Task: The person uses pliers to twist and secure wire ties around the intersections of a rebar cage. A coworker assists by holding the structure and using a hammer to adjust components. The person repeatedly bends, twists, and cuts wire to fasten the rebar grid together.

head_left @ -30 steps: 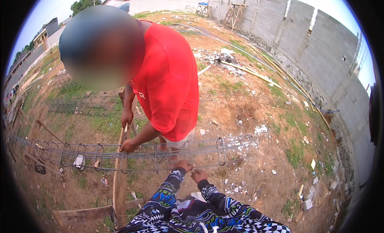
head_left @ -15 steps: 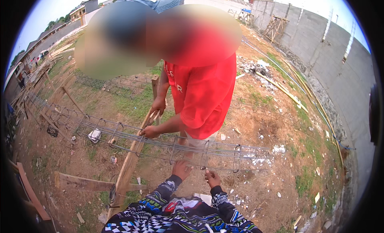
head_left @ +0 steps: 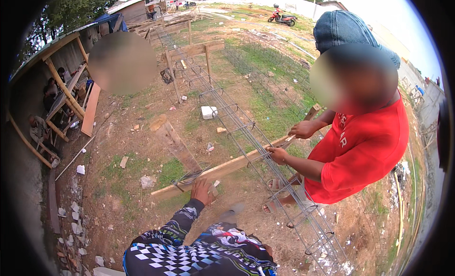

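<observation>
My left hand rests on the near end of a long wooden plank, beside a dark bundle of thin wire. A small pale bit lies at its fingers; I cannot tell whether they grip it. My right hand is out of sight; only patterned sleeves show at the lower edge. A long steel rebar cage lies across the plank. A person in a red shirt crouches on its far side, with one hand on the cage bars and the other hand on the plank.
A slanted wooden post stands by the plank. A white block lies beside the cage. More rebar cages lie on the grass. An open timber shed with seated people is at left. Rubble lines the lower left. A motorbike stands far off.
The view has swung left along the cage. Both my hands were at the cage bars; now my left hand is on the plank and my right is out of view.
</observation>
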`<control>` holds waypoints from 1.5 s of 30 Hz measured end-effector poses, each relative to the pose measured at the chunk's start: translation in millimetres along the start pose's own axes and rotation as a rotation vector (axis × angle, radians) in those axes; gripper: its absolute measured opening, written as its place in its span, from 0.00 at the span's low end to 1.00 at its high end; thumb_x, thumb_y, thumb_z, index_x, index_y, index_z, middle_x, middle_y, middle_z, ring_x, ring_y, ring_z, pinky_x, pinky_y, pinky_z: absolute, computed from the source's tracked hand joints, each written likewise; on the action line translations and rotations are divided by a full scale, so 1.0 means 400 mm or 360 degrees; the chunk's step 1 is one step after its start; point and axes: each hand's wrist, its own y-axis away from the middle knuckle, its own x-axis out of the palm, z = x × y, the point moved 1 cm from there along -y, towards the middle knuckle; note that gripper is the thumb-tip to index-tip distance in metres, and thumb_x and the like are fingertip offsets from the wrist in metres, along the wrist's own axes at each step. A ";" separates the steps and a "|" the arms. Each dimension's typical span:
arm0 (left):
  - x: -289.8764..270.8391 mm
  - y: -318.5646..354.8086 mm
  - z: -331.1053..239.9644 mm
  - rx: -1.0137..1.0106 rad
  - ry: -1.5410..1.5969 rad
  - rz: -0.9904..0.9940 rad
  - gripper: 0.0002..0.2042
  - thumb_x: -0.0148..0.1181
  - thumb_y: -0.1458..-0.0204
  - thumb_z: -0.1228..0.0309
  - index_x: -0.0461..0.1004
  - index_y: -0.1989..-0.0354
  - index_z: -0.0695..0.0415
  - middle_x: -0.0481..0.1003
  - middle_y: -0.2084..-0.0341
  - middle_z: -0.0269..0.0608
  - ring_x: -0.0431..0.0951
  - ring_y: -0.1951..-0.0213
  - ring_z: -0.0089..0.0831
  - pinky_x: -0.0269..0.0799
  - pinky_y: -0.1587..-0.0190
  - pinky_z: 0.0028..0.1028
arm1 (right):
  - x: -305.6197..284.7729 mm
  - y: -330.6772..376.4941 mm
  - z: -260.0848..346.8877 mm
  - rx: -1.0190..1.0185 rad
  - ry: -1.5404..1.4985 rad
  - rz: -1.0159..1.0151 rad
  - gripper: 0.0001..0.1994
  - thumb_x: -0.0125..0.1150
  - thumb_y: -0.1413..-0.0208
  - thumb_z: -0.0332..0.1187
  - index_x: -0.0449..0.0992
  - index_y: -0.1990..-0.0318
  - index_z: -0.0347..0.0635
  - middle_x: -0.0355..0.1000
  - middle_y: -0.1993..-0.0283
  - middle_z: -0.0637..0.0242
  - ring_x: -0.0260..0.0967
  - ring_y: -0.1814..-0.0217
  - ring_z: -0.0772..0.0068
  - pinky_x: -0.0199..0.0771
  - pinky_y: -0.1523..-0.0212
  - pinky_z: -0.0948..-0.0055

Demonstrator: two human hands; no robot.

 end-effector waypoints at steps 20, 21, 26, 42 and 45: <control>-0.066 0.069 0.172 -0.0868 0.0633 -0.0505 0.26 0.68 0.59 0.67 0.70 0.47 0.54 0.70 0.57 0.43 0.74 0.66 0.37 0.70 0.60 0.35 | -0.024 0.008 0.161 0.0151 0.0014 0.0051 0.15 0.63 0.51 0.41 0.80 0.58 0.43 0.78 0.66 0.54 0.78 0.63 0.61 0.74 0.62 0.67; -0.068 0.063 0.177 -0.0746 0.0355 -0.0519 0.28 0.68 0.60 0.67 0.69 0.46 0.54 0.70 0.56 0.43 0.73 0.62 0.37 0.68 0.57 0.38 | -0.025 0.012 0.164 0.0154 0.0070 0.0097 0.15 0.63 0.51 0.41 0.80 0.58 0.43 0.79 0.65 0.55 0.78 0.63 0.61 0.75 0.61 0.67; -0.069 -0.024 0.168 -0.0570 -0.0183 -0.0742 0.29 0.67 0.63 0.69 0.71 0.46 0.53 0.66 0.45 0.46 0.64 0.44 0.43 0.54 0.42 0.50 | -0.032 0.030 0.131 0.0179 0.0031 0.0109 0.15 0.62 0.50 0.43 0.80 0.59 0.44 0.79 0.64 0.55 0.78 0.62 0.60 0.75 0.59 0.67; -0.289 0.059 0.173 -0.0129 0.0630 -0.1139 0.21 0.60 0.44 0.68 0.62 0.48 0.66 0.72 0.58 0.54 0.76 0.56 0.43 0.72 0.51 0.37 | -0.098 0.071 0.437 -0.0037 -0.0456 0.0032 0.18 0.62 0.46 0.45 0.78 0.57 0.39 0.77 0.67 0.57 0.76 0.65 0.66 0.74 0.62 0.69; -0.443 0.011 0.003 0.0311 0.0980 -0.1463 0.19 0.55 0.40 0.66 0.57 0.47 0.62 0.70 0.63 0.50 0.74 0.69 0.33 0.77 0.67 0.30 | -0.177 0.107 0.638 -0.0331 -0.0629 0.0134 0.20 0.62 0.45 0.45 0.76 0.53 0.39 0.76 0.64 0.61 0.73 0.62 0.71 0.72 0.58 0.71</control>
